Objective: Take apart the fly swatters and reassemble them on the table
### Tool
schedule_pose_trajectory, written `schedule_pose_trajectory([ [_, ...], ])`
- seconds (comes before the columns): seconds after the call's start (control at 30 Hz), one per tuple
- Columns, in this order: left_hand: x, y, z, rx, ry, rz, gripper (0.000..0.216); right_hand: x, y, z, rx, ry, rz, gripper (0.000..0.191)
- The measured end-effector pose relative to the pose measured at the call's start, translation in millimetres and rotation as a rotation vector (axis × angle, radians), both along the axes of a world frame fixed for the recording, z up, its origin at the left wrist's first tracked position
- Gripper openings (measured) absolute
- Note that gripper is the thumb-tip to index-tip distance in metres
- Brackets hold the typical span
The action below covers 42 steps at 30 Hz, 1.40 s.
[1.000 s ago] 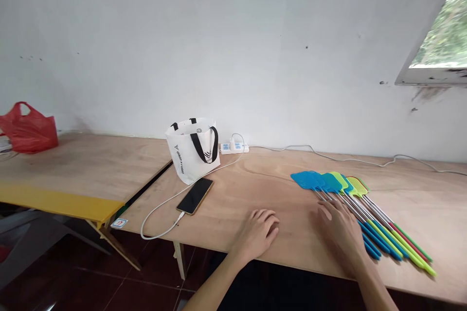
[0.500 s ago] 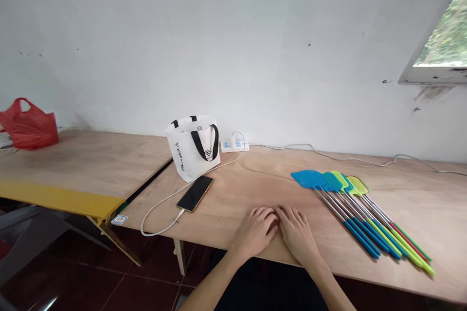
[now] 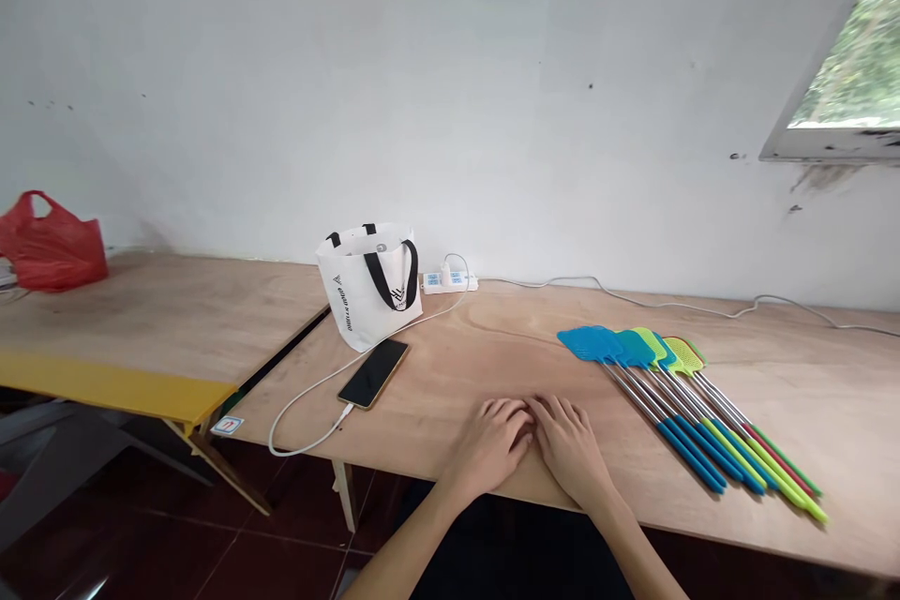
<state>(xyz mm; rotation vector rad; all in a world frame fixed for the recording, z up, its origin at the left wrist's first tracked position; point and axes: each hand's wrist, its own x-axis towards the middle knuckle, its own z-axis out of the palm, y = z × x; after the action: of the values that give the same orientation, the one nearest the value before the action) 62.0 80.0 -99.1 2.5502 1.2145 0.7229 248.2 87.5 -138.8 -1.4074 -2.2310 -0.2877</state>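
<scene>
My left hand (image 3: 490, 444) and my right hand (image 3: 571, 446) lie flat side by side on the plywood table (image 3: 492, 366) near its front edge, fingers stretched out, holding nothing. Their inner fingers touch. To the right of my right hand lies a row of several fly swatters (image 3: 675, 398) with blue, green and yellow heads and metal shafts, their coloured handles pointing toward the front right. A black phone (image 3: 373, 373) lies face up to the left of my left hand, plugged into a white cable (image 3: 309, 403).
A white tote bag (image 3: 369, 284) with black handles stands behind the phone. A white power strip (image 3: 450, 280) lies by the wall, its cord running right. A second table (image 3: 141, 319) with a yellow edge adjoins on the left, with a red plastic bag (image 3: 49, 244).
My right hand left the swatter handles and slid left to rest beside my left hand. Since half a second ago the hands have stayed put; the view shifted slightly.
</scene>
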Motion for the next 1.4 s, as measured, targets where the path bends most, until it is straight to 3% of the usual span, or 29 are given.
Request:
schedule_pose_trajectory([
  [1.4, 0.3, -0.1, -0.2, 0.008, 0.002, 0.004, 0.020, -0.1, -0.1, 0.4, -0.016, 0.013, 0.006, 0.042],
])
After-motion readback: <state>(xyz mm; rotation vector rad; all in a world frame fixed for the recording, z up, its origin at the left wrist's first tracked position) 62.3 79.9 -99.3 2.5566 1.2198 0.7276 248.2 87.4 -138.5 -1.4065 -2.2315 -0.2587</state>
